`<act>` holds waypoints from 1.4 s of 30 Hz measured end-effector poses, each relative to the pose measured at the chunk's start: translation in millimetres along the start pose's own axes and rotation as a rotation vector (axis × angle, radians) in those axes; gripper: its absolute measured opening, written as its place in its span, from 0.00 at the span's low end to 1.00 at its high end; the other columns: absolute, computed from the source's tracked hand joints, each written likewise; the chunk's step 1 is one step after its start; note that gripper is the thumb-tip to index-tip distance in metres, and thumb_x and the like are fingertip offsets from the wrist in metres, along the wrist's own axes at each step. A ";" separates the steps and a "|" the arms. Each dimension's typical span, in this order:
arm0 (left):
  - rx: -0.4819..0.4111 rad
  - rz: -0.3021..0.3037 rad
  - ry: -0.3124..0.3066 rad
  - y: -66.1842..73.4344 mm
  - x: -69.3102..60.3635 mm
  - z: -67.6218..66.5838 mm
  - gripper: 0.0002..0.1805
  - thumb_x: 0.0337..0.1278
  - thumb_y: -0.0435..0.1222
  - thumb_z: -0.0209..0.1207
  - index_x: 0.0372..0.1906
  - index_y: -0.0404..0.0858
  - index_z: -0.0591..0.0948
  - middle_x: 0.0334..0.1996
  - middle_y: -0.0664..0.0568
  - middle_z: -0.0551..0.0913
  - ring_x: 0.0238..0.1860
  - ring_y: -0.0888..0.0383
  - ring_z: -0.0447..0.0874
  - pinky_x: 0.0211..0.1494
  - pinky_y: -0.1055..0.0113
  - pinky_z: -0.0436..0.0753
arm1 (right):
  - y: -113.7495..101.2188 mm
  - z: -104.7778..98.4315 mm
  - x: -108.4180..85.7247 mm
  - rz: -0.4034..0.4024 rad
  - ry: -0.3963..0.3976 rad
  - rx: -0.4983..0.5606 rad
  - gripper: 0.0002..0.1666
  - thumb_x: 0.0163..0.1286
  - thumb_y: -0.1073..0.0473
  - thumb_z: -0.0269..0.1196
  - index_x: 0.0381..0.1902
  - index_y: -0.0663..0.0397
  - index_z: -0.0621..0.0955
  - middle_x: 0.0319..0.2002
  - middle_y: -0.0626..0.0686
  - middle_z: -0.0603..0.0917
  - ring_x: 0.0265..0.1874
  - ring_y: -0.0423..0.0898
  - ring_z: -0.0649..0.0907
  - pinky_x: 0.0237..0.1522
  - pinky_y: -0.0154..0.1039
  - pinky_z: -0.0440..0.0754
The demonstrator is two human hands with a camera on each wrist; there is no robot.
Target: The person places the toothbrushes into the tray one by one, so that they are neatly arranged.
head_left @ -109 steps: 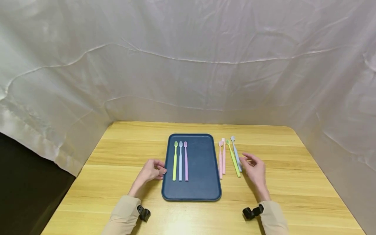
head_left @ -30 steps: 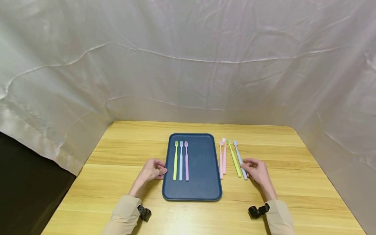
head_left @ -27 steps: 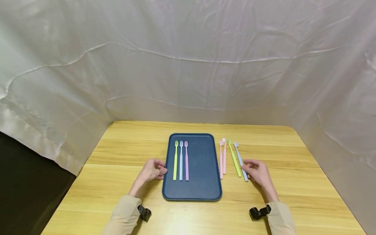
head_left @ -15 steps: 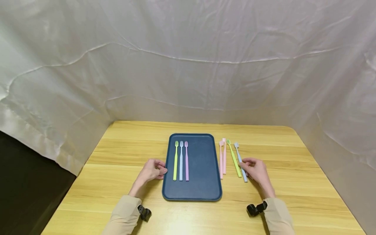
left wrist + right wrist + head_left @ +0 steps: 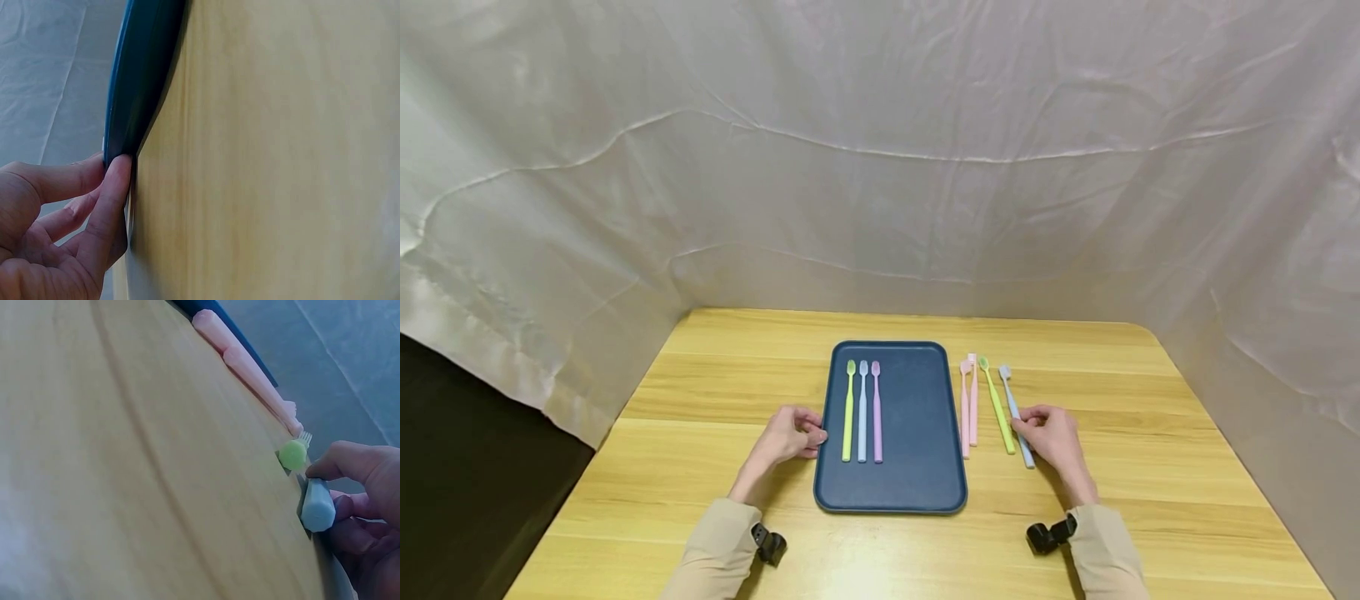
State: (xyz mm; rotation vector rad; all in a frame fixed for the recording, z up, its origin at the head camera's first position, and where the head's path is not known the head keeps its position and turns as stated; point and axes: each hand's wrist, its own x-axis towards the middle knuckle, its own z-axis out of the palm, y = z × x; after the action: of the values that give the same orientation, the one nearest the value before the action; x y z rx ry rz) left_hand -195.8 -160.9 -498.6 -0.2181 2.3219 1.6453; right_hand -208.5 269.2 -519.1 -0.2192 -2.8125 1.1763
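One tray (image 5: pixel 921 429), low in the middle of the frame, holds three toothbrushes (image 5: pixel 862 421). Right of it are two pink toothbrushes (image 5: pixel 965 417), one green toothbrush (image 5: pixel 997 408) and one blue toothbrush (image 5: pixel 1012 404). The right hand (image 5: pixel 1052 437) has its grip pinched on the blue toothbrush, which slants longways, head pointing up and a bit left. The left hand (image 5: pixel 786 435) pinches the tray's left edge. The desk (image 5: pixel 1150 433) spreads wide on the frame's right

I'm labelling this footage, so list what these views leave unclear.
Head of the held blue toothbrush: right wrist view, hidden behind its handle or the right hand.
Rest of the tray: left wrist view, cut off by the top edge.
Bristles of the purple toothbrush: head view, too small.
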 end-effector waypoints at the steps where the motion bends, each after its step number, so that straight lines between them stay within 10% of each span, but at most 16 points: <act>1: 0.000 0.000 0.000 0.1 0.0 0.0 0.13 0.57 0.19 0.63 0.48 0.22 0.79 0.33 0.42 0.81 0.25 0.58 0.83 0.33 0.64 0.94 | -0.1 0.4 0.1 0.002 0.008 -0.009 0.13 0.62 0.59 0.69 0.39 0.64 0.87 0.27 0.54 0.86 0.23 0.38 0.78 0.25 0.24 0.75; 21: 0.002 0.016 -0.002 -0.2 -0.6 -0.8 0.14 0.57 0.19 0.63 0.48 0.21 0.79 0.33 0.42 0.81 0.25 0.58 0.83 0.33 0.64 0.94 | -5.0 -6.8 -7.7 0.027 -0.042 0.119 0.16 0.68 0.58 0.65 0.45 0.68 0.84 0.30 0.54 0.87 0.22 0.34 0.78 0.22 0.26 0.79; 42: 0.006 0.013 0.001 -1.6 -0.3 -0.2 0.14 0.57 0.20 0.63 0.48 0.22 0.79 0.33 0.41 0.81 0.26 0.57 0.83 0.33 0.64 0.94 | -31.7 -5.1 -24.3 0.103 -0.276 0.576 0.27 0.68 0.65 0.65 0.61 0.75 0.72 0.31 0.38 0.87 0.29 0.33 0.83 0.31 0.25 0.85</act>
State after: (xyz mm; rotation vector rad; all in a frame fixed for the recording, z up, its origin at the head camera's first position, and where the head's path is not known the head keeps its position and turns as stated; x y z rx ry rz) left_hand -195.1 -161.7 -499.9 -0.2033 2.3336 1.6448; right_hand -187.0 246.9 -493.4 -0.1667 -2.5394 2.1139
